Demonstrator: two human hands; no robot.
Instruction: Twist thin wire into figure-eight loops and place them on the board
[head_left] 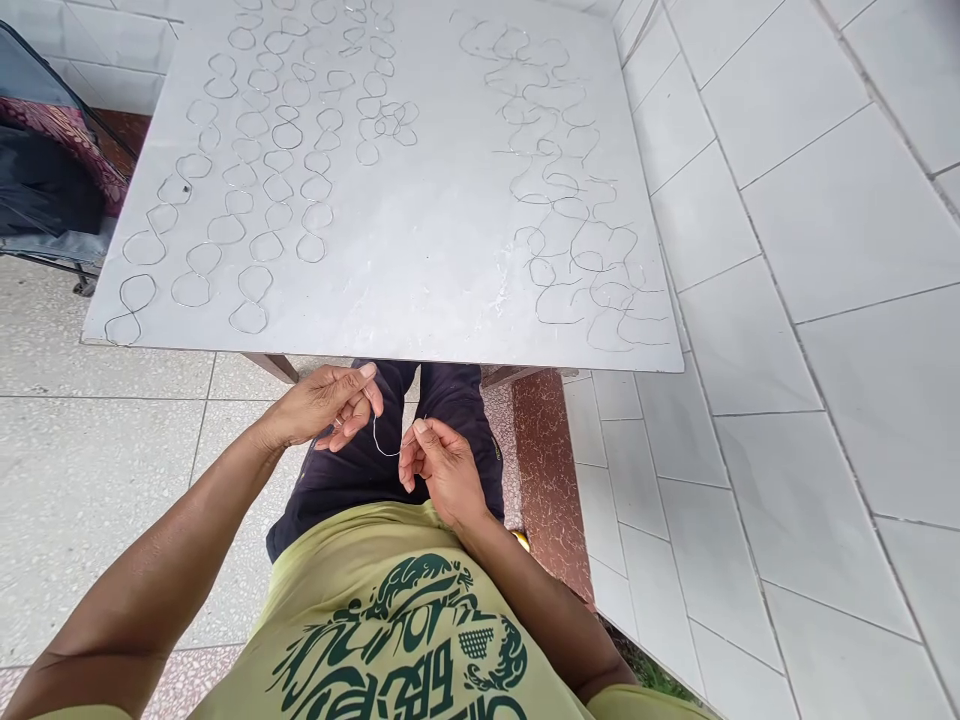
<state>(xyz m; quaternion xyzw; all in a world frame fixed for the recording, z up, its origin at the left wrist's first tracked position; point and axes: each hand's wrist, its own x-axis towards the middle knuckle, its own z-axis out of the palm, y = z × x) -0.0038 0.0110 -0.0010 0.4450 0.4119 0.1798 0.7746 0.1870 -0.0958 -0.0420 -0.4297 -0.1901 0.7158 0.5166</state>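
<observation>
A thin curved wire (384, 452) spans the gap between my two hands, over my lap and just below the table's front edge. My left hand (336, 405) pinches around its upper end, thumb against the fingers. At the other end, my right hand (444, 468) has thumb and fingertips closed on the wire. On the table (427, 290), figure-eight wire loops (255, 300) lie in columns on the left. Loose, wavy wire pieces (592, 262) lie scattered along the right side. A small cluster of overlapping loops (394, 122) sits near the back middle.
A white tiled wall (780, 340) runs close along the right of the table. At the far left stands a folding chair (56, 245) with dark cloth on it. A table leg (271, 367) shows under the front edge, above the speckled floor (97, 480).
</observation>
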